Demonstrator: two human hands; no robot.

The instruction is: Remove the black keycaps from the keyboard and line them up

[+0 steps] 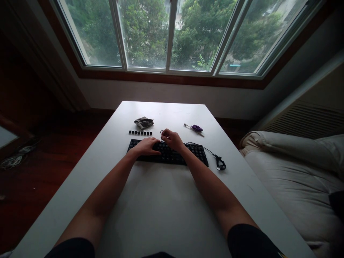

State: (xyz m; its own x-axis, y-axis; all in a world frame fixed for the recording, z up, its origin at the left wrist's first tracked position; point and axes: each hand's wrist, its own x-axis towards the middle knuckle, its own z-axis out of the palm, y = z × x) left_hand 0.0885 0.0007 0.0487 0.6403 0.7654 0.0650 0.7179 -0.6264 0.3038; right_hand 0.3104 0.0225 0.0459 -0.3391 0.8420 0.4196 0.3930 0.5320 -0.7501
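A black keyboard (172, 154) lies across the white table in front of me. Over its left part rests my left hand (147, 146), open, with the thumb apart from the fingers and pressing on the keys. My right hand (172, 139) is closed in a pinch above the keyboard's back edge. Between its fingertips is a small thin-wired tool, seemingly a keycap puller (162, 132), mostly hidden by the fingers. Behind the keyboard on the left stands a row of several loose black keycaps (140, 133).
A crumpled grey cloth (144, 123) lies behind the keycaps. Toward the back right are a purple item (197, 128) and a thin brush-like stick (188, 125). The keyboard's bundled cable (220, 163) rests to the right. A padded beige seat (290, 179) borders the white table (166, 208).
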